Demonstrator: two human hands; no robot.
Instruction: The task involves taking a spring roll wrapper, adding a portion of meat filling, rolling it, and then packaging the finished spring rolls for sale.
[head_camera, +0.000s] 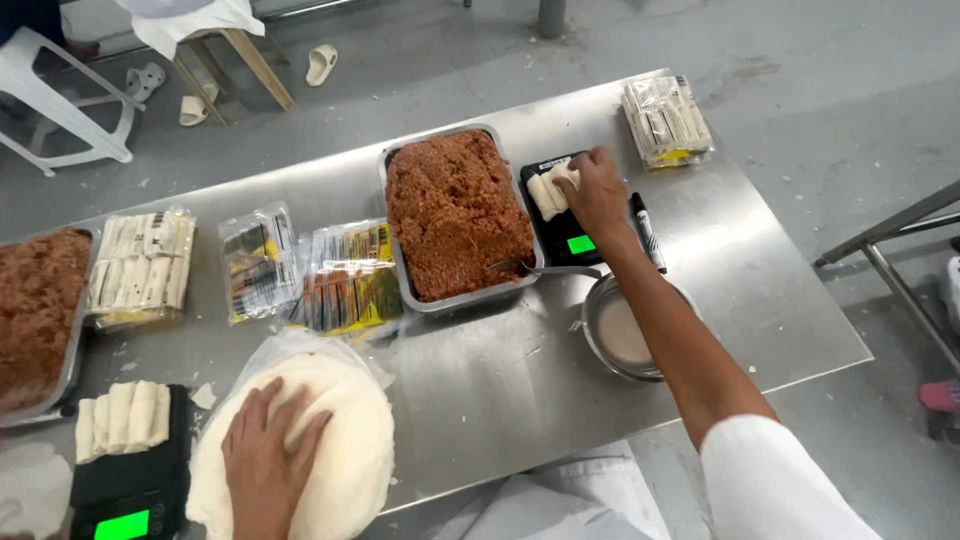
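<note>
Steel table lies bare just in front of the filling tray, and more open top runs right of the tray to the table's far edge, past the marker. Brown minced filling heaps the tray, and the round metal bowl near its front right corner holds pale paste. Right hand pinches white rolls on the black scale touching the tray's right side, while left hand rests flat, fingers loose, on the wrapper stack well in front and left of the tray.
</note>
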